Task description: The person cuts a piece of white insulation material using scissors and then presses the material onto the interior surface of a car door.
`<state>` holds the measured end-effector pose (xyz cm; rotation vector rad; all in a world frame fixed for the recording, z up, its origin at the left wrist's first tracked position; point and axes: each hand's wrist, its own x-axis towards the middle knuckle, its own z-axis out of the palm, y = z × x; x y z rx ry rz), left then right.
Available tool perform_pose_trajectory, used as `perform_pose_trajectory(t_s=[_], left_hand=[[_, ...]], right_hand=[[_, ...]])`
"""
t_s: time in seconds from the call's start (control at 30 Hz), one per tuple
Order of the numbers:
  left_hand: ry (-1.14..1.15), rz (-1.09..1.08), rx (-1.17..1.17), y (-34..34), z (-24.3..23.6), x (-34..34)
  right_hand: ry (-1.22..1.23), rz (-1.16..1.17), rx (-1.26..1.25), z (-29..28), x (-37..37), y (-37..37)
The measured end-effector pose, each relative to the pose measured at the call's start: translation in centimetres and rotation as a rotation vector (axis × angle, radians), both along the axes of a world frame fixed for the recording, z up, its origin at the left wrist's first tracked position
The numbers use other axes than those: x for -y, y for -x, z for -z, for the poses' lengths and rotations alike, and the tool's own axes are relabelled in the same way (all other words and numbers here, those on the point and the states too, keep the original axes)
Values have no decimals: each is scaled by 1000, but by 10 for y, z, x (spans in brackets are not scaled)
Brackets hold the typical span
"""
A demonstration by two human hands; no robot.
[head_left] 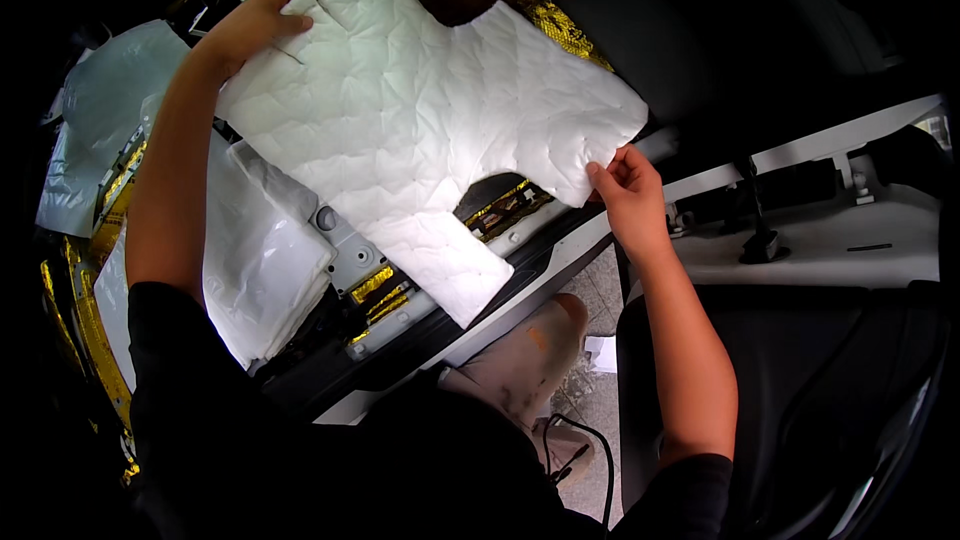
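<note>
Stretched between my hands is a white quilted insulation pad [390, 110], cut with notches and a tab pointing down. My left hand [262, 22] grips its upper left edge, thumb on top. At the pad's right corner, my right hand [632, 188] pinches the edge between thumb and fingers. The pad hangs over a car's stripped floor, hiding much of it. Gold foil [565, 30] shows behind its upper right edge, and a metal sill panel [350, 250] shows below it.
Folded white sheets [265, 250] lie left of the pad, with a pale plastic sheet [105, 130] farther left. An open car door [780, 370] stands at right. The dark door sill [420, 340] runs diagonally before my knee. A black cable [605, 450] hangs near the tiled floor.
</note>
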<state>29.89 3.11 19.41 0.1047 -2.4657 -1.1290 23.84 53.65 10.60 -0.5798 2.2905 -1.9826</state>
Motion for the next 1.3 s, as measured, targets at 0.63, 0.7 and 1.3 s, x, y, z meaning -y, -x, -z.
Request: perform_pose_trajectory(t_s=[0.63,0.7,1.3], left_hand=[[149,144,-220,301,113,50],[150,134,-220,322,122,44],[-84,157,-568,481,216,8]], right_hand=[[-572,501,-389,47,122,187],[-563,616,-311,56,122,227],[-1854,766,-140,94,77,402]])
